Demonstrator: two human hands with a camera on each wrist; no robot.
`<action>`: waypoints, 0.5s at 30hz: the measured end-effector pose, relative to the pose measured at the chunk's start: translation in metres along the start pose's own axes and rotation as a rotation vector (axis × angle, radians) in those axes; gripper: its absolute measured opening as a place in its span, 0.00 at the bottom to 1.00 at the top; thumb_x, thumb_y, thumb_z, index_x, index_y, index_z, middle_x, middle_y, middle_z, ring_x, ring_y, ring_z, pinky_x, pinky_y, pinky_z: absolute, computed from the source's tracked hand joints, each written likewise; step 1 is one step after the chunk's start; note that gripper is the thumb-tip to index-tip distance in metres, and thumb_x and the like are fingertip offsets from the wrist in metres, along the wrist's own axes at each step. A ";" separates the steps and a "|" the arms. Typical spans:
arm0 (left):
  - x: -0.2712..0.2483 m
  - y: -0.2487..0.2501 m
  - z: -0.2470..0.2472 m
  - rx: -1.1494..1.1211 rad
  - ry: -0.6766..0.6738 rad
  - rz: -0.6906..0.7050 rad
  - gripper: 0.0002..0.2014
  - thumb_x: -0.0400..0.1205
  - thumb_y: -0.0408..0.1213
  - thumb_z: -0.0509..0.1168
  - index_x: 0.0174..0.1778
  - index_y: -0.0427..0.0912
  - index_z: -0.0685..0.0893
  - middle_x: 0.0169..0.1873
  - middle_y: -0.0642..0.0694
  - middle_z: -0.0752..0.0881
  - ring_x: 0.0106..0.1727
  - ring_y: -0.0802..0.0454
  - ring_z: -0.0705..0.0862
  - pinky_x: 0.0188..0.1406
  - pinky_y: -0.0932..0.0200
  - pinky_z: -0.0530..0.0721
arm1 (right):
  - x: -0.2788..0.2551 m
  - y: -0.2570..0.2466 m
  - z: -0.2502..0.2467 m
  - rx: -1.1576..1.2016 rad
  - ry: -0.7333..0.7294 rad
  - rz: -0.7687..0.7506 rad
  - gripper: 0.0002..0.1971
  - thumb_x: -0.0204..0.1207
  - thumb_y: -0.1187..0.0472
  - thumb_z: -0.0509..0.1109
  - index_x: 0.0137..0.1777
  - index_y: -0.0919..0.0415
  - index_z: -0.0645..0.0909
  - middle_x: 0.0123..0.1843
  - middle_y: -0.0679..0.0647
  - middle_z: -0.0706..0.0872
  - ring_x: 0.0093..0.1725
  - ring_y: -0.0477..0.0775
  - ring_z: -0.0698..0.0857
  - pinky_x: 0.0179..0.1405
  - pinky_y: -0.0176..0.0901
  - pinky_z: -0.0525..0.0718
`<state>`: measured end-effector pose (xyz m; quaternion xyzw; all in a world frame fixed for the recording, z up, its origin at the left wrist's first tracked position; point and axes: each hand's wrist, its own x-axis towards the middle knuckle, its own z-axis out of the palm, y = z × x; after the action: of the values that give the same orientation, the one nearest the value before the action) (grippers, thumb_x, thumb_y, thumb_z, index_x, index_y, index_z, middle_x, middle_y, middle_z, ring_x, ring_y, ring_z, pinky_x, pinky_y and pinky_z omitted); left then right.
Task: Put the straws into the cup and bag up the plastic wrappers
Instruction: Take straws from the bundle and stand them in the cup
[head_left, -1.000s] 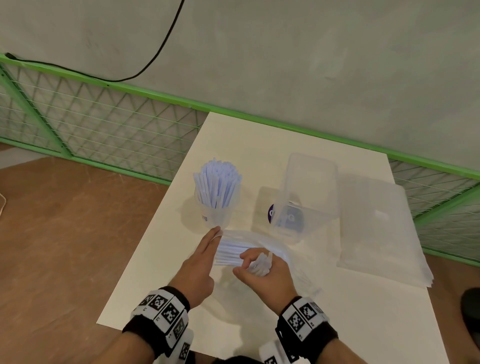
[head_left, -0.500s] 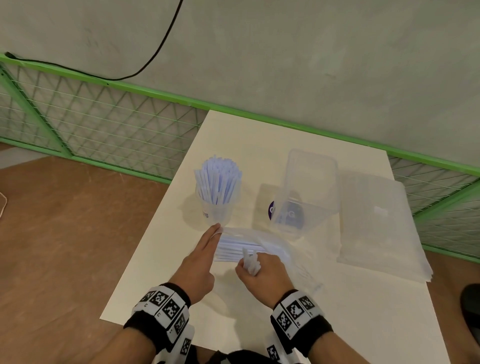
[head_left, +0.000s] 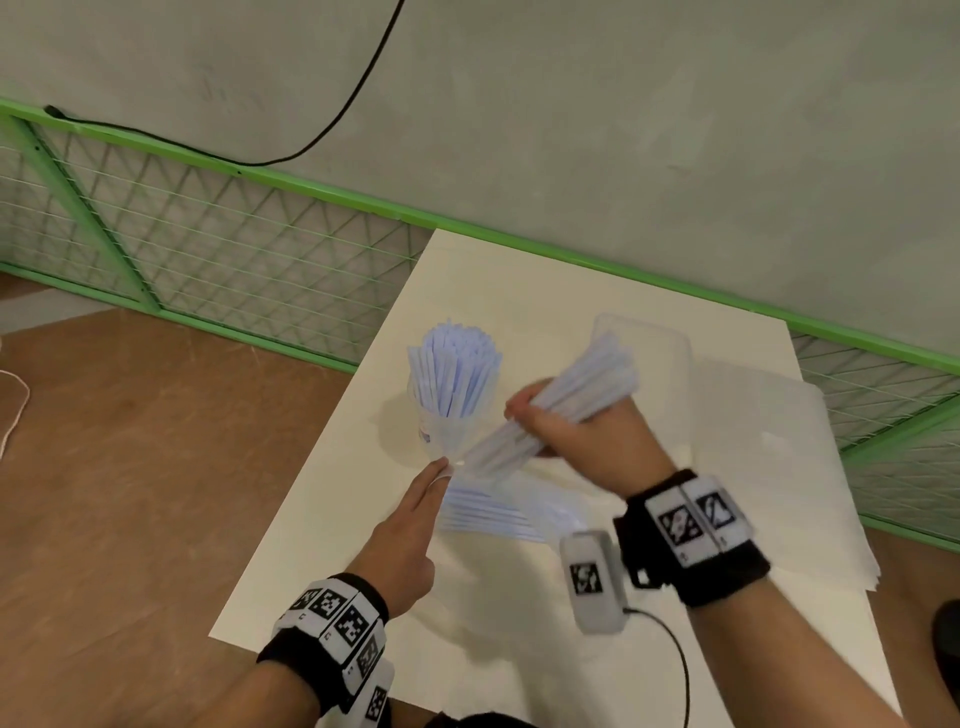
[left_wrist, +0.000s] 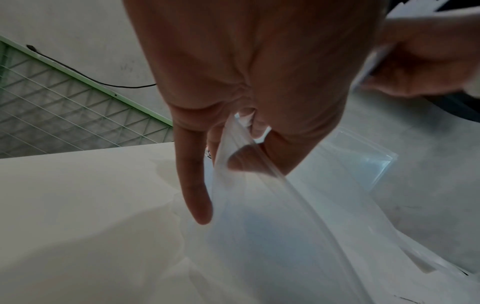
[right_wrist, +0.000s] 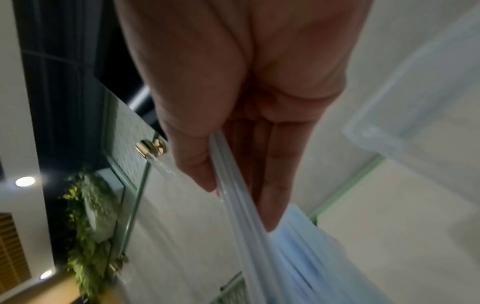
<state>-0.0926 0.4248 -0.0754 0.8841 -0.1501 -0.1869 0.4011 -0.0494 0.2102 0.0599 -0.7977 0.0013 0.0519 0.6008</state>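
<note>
Nearest to you, a few pale blue-white straws (head_left: 488, 512) are lying flat on the white table (head_left: 332, 519), just below your left fingertips, inside what looks like a clear wrapper (left_wrist: 272, 236). Your left hand (head_left: 410, 530) is reaching forward, palm turned inward, and its thumb and fingers are pinching the top edge of that thin, see-through plastic, while the index finger is pointing straight down beside it.

Above that pinch, your right hand (head_left: 582, 431) is gripping a bundle of straws (head_left: 566, 400) around its middle, thumb on one side and fingers wrapped on the other. The bundle is slanting, its lower end almost touching your left fingertips and its upper end fanning out up and to the right. Your right wrist is raised off the table.

Left of and beyond the held bundle, the clear cup (head_left: 448, 428) is standing upright, already packed with straws. Behind your right hand a clear plastic box (head_left: 660, 338) is showing, partly hidden.
</note>
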 end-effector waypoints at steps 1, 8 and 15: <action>0.000 0.000 0.000 -0.003 0.000 -0.002 0.51 0.64 0.15 0.53 0.84 0.53 0.54 0.79 0.75 0.44 0.77 0.57 0.68 0.68 0.55 0.79 | 0.011 -0.012 -0.003 0.004 -0.006 -0.011 0.03 0.77 0.67 0.74 0.46 0.66 0.89 0.43 0.58 0.92 0.42 0.49 0.91 0.35 0.40 0.88; -0.002 0.008 -0.002 -0.028 -0.016 -0.015 0.49 0.67 0.14 0.52 0.85 0.53 0.51 0.78 0.77 0.41 0.80 0.60 0.64 0.73 0.59 0.74 | 0.077 -0.029 0.013 -0.206 -0.097 -0.079 0.04 0.74 0.63 0.73 0.45 0.59 0.90 0.47 0.54 0.92 0.49 0.53 0.91 0.46 0.55 0.92; -0.006 0.008 -0.003 -0.023 -0.015 -0.023 0.49 0.68 0.15 0.52 0.84 0.54 0.51 0.78 0.77 0.41 0.76 0.51 0.72 0.68 0.53 0.79 | 0.099 -0.017 0.025 -0.439 -0.158 -0.093 0.06 0.75 0.59 0.73 0.50 0.54 0.89 0.54 0.50 0.90 0.54 0.49 0.87 0.56 0.48 0.85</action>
<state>-0.0971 0.4246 -0.0663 0.8797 -0.1405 -0.1998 0.4081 0.0482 0.2448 0.0608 -0.9019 -0.0935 0.0855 0.4130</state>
